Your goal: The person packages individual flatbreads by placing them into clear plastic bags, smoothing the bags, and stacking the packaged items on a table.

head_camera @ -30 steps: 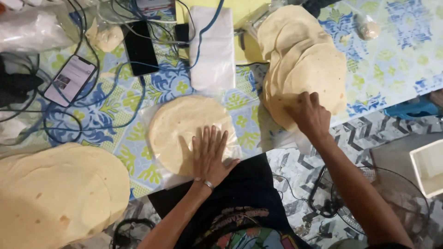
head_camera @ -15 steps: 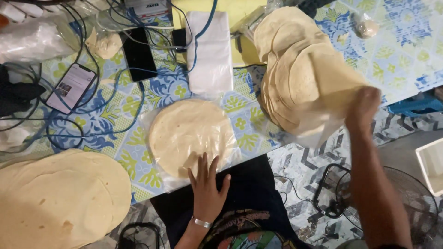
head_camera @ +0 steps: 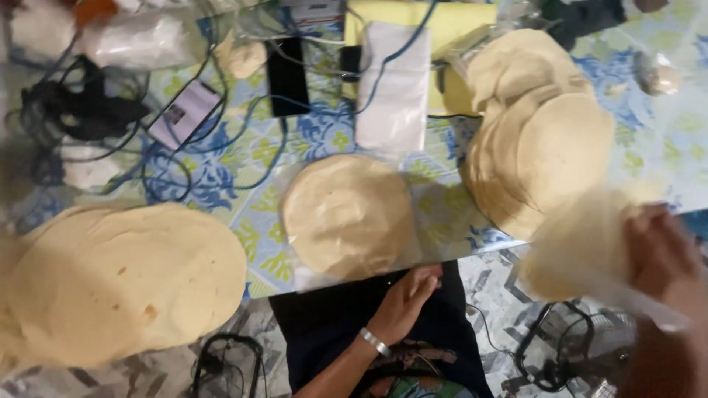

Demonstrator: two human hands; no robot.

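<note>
My right hand (head_camera: 660,258) grips a thin round flatbread (head_camera: 582,247), blurred, held in the air past the table's front edge at the right. Just behind it lies a spread stack of flatbreads (head_camera: 546,133) on the table. My left hand (head_camera: 409,298), with a bracelet at the wrist, rests at the table's near edge, its fingers touching the clear plastic sheet (head_camera: 435,214) under a single flatbread (head_camera: 346,214) in the middle.
A large pile of flatbreads (head_camera: 118,280) sits at the left. Phones (head_camera: 286,77), tangled cables (head_camera: 184,155), a white folded cloth (head_camera: 394,88), a dough ball (head_camera: 247,59) and plastic bags (head_camera: 140,40) crowd the back of the patterned tablecloth (head_camera: 243,184). More cables (head_camera: 553,354) lie on the floor.
My right hand has lifted one flatbread off the right stack and carried it toward me and to the right. My left hand slid back off the middle flatbread to the table's edge.
</note>
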